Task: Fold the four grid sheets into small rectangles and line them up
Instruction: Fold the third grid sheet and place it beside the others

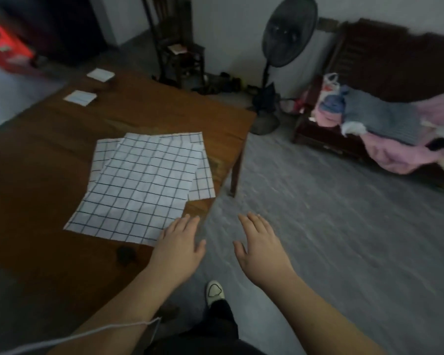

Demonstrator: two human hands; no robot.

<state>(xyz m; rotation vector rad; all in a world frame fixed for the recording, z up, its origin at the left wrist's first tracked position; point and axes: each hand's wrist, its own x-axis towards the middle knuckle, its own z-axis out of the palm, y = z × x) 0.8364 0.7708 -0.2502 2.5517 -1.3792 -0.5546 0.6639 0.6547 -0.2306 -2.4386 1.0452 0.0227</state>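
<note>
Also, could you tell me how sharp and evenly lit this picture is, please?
Head view: dim, flat light, no glare; the top grid sheet reads fairly sharp; the red object far left and the clothes at right are smeared; the wide lens makes the fan lean.

Two unfolded grid sheets lie overlapped on the brown wooden surface (49, 155). The top sheet (139, 185) sits skewed over the lower sheet (204, 180), whose edges show at its twelve and three o'clock. Well apart at eleven o'clock, the nearer folded rectangle (80, 97) and the farther folded rectangle (100, 74) lie near the far edge. The left hand (180, 247), fingers straight, is at the top sheet's five o'clock corner; whether it touches the sheet is unclear. The right hand (259, 249), also flat, is at three o'clock of the left hand, over the floor (344, 239). A standing fan (287, 32) is at one o'clock.
</note>
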